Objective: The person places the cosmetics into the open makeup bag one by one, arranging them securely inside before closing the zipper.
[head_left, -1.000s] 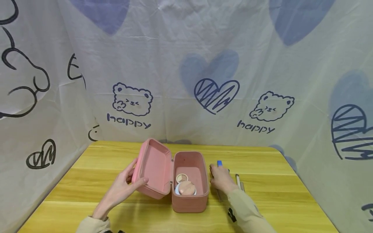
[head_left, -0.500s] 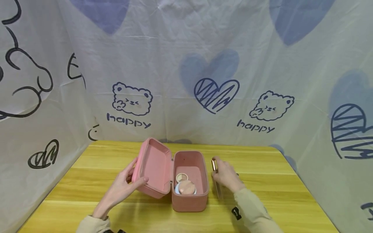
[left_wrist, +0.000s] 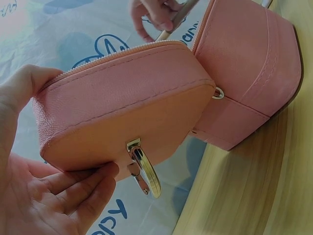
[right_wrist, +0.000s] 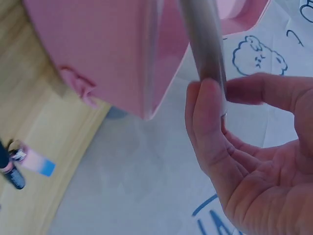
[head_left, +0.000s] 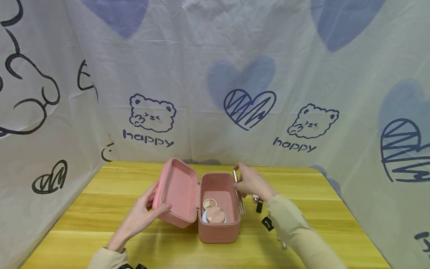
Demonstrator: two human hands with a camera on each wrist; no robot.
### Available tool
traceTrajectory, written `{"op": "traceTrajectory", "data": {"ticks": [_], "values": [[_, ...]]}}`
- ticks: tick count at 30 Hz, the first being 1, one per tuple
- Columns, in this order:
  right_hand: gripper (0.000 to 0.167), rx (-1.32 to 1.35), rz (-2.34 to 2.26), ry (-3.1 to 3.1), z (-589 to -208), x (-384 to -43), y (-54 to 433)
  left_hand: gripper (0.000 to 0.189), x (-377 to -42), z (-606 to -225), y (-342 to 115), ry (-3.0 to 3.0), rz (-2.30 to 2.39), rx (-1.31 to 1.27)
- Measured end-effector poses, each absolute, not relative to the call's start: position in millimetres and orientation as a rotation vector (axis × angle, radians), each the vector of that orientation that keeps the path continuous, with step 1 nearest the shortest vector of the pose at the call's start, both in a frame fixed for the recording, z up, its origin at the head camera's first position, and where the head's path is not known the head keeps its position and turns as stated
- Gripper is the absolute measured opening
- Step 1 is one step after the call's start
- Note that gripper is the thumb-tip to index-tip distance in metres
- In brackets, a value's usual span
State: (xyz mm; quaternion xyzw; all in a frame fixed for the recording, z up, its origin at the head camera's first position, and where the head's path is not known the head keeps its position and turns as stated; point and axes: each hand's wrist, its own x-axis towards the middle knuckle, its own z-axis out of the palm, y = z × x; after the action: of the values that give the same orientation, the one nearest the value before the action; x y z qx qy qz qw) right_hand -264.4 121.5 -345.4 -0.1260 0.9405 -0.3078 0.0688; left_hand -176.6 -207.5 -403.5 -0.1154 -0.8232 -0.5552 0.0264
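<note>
A pink zip makeup case [head_left: 219, 234] stands on the table with its lid [head_left: 179, 194] swung out to the left. My left hand [head_left: 147, 209] grips the lid's outer edge, thumb at the rim and fingers underneath. Inside lie a three-tone round compact [head_left: 209, 204] and a peach powder puff [head_left: 215, 215] over a pale blue-white round. Over the case's right rim, my right hand [head_left: 252, 183] pinches a long, slim, shiny silver-brown bar [right_wrist: 203, 41] between thumb and fingers. The bar slants along that rim; its exact kind I cannot tell.
Right of the case, a black tube [head_left: 259, 206] and a small pink bottle [head_left: 255, 198] with a blue end lie on the table. Slender sticks [head_left: 284, 244] show partly behind the right sleeve. A printed cloth [head_left: 201, 74] hangs behind the table.
My right hand has lifted the slim bar off the table and carried it left and back to the case's right rim. The left hand keeps its hold on the lid.
</note>
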Motion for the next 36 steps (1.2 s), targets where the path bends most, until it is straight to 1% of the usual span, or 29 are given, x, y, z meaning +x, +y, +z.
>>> {"op": "traceTrajectory", "data": {"ticks": [4, 8, 12, 15, 20, 24, 28, 31, 34, 36], "values": [[0.048, -0.436, -0.873, 2.821, -342.0, -268.2, 107.8, 0.088, -177.1, -404.3, -207.3, -2.535, -1.720, -0.369], [0.046, -0.505, -0.691, 2.894, -346.3, -275.9, 93.6, 0.088, -177.3, -404.9, -208.2, -2.533, -1.718, -0.373], [0.072, -0.508, -0.540, 2.903, -354.3, -283.4, 81.2, 0.088, -177.8, -405.0, -208.9, -2.536, -1.719, -0.381], [0.089, -0.474, -0.568, 2.841, -362.4, -287.7, 75.4, 0.088, -177.9, -405.1, -208.8, -2.539, -1.729, -0.383], [0.092, -0.402, -0.528, 2.837, -375.7, -294.8, 65.7, 0.089, -178.0, -405.1, -207.9, -2.548, -1.745, -0.365], [0.087, -0.359, -0.389, 2.860, -383.0, -297.5, 57.9, 0.089, -178.1, -405.7, -208.0, -2.554, -1.738, -0.353], [0.067, -0.357, -0.256, 2.883, -388.6, -299.1, 53.5, 0.089, -178.9, -405.8, -208.4, -2.556, -1.731, -0.347], [0.058, -0.345, -0.197, 2.898, -392.9, -301.4, 52.2, 0.089, -179.4, -405.7, -208.2, -2.559, -1.728, -0.350], [0.062, -0.336, -0.156, 2.905, -395.4, -302.7, 51.2, 0.089, -179.2, -405.1, -208.0, -2.556, -1.730, -0.358], [0.061, -0.346, -0.121, 2.908, -395.6, -303.4, 50.2, 0.089, -179.0, -404.6, -208.0, -2.551, -1.732, -0.364]]}}
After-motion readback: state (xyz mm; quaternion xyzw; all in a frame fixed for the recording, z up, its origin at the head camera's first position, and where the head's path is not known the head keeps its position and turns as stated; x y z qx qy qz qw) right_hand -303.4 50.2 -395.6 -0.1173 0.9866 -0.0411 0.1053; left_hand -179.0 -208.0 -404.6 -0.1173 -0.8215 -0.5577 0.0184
